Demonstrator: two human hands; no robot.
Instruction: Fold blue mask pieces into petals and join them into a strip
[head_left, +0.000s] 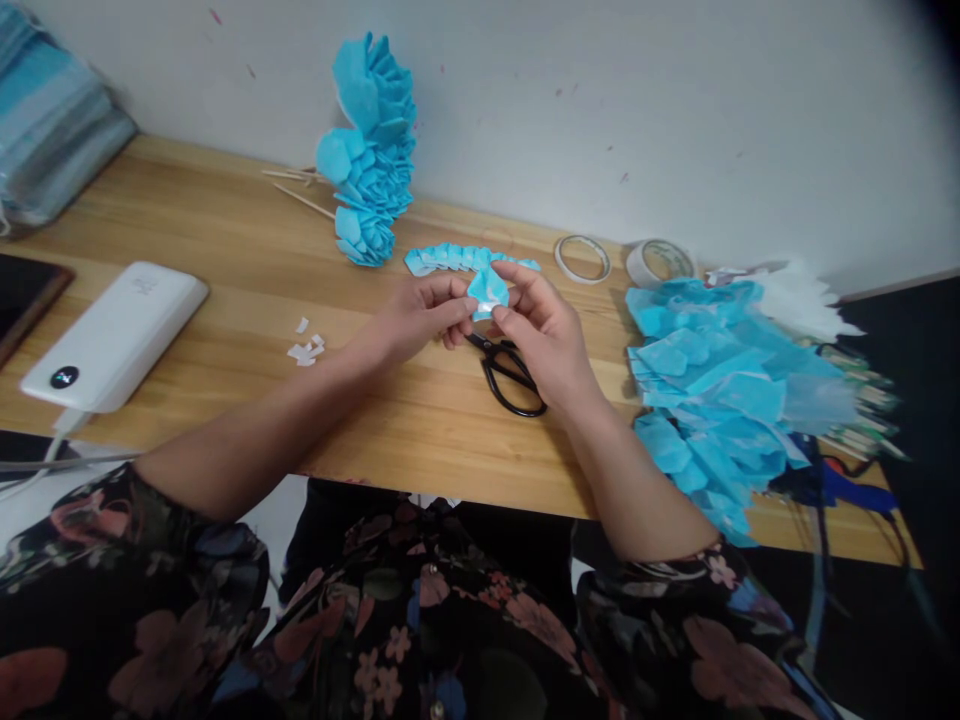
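Between my two hands is a small blue petal [489,285] with a whitish strip at its lower edge. The thumb and fingers of my left hand [431,310] pinch its left side. My right hand [544,325] pinches its right side, thumb near the strip. Just below lie black-handled scissors [514,378], their blades partly hidden by my fingers. A row of similar blue petals [450,258] lies behind my hands. Small white pieces [305,350] are scattered left of my left hand.
Blue flowers [371,160] on sticks lie by the wall. Two tape rolls [583,260] [660,262] are at the back right, before a heap of blue sheets [705,370]. At left are a white power bank [116,335], a dark phone [26,300] and bagged material [56,120].
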